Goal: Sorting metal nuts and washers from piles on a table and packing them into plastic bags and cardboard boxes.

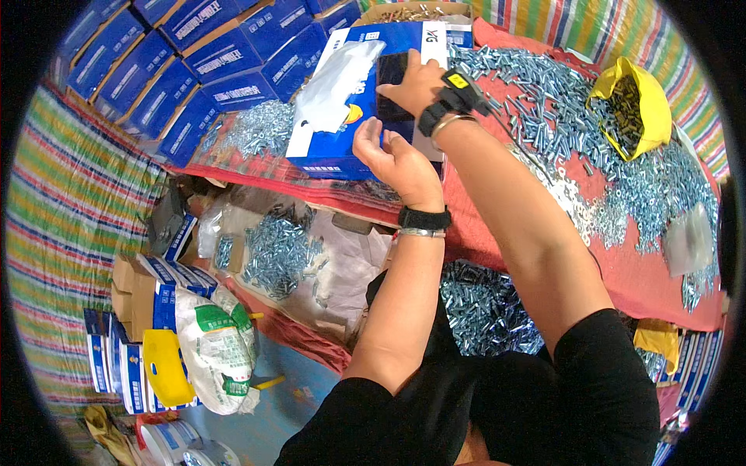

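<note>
On the far left we see stacked blue boxes (155, 70) running along the edge of the red-covered table (660, 272). Just right of them, a heap of silvery bolts (249, 128) lies against the side of an open blue-and-white box (326, 151), and this box is the thing we are working on. It sits near the middle of the table's far side, with a clear plastic bag (334, 78) standing up out of its mouth.

Our left hand (400, 159) is at the near right corner of the box, fingers curled over the rim — it seems to grip the edge of a flap, though the thumb hides the contact and we cannot be sure. Our right hand (420, 85) reaches over from the right and presses on a dark opening or flap at the top of the box; whether it pinches anything there we cannot tell.

We judge the step in hand to be settling the bag liner and flaps of the box. The next move likely calls for steadying the box with one hand while the other tucks the bag down.

Farther right, loose bolts spread wide across the cloth, and a yellow bag (633, 105) of dark screws lies open among them.
</note>
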Demonstrator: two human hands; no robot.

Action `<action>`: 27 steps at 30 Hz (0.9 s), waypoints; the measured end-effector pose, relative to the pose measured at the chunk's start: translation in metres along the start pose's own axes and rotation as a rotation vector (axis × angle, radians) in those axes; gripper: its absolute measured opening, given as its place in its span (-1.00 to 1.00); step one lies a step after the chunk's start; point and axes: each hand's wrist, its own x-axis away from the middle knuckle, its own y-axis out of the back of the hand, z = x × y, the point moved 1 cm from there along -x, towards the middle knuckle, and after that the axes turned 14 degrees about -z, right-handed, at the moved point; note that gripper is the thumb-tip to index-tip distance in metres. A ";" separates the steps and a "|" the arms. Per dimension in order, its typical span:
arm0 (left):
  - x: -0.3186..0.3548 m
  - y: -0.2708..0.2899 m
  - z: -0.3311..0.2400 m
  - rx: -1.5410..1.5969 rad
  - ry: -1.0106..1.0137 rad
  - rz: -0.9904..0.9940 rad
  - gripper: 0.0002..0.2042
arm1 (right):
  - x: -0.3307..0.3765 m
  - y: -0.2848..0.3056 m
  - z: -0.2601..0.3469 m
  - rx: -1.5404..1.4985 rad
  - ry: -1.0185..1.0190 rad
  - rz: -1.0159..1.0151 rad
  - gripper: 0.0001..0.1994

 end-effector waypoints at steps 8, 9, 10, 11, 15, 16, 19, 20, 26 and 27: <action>-0.057 0.018 0.024 -0.224 -0.117 0.130 -0.67 | 0.015 -0.057 0.038 -0.302 -0.186 -0.034 -0.39; -0.015 -0.027 0.009 -0.079 0.017 0.231 -0.70 | -0.019 -0.044 -0.004 -0.010 -0.228 -0.812 -0.67; -0.012 -0.024 0.021 -0.017 0.044 0.297 -0.74 | -0.011 -0.040 -0.011 -0.006 -0.193 -0.766 -0.68; -0.016 -0.008 0.011 0.058 0.187 0.246 -0.74 | 0.011 -0.040 0.008 0.147 -0.111 -0.569 -0.78; -0.033 0.013 0.016 -0.092 0.132 0.084 -0.61 | 0.033 0.005 0.023 0.075 -0.043 -0.044 -0.49; -0.030 0.008 0.008 -0.035 0.233 0.269 -0.59 | 0.031 0.011 0.014 0.029 -0.055 -0.053 -0.51; -0.018 -0.001 0.002 0.211 0.608 0.401 -0.65 | 0.033 0.028 0.001 -0.041 -0.105 -0.010 -0.39; -0.017 -0.002 0.008 0.170 0.582 0.402 -0.66 | 0.030 0.034 -0.002 -0.059 -0.115 0.051 -0.38; 0.000 -0.021 -0.002 0.179 0.796 0.529 -0.46 | 0.011 0.051 -0.026 -0.245 -0.311 0.280 -0.21; 0.002 -0.024 -0.006 0.216 0.756 0.547 -0.47 | 0.010 0.054 -0.027 -0.336 -0.363 0.281 -0.16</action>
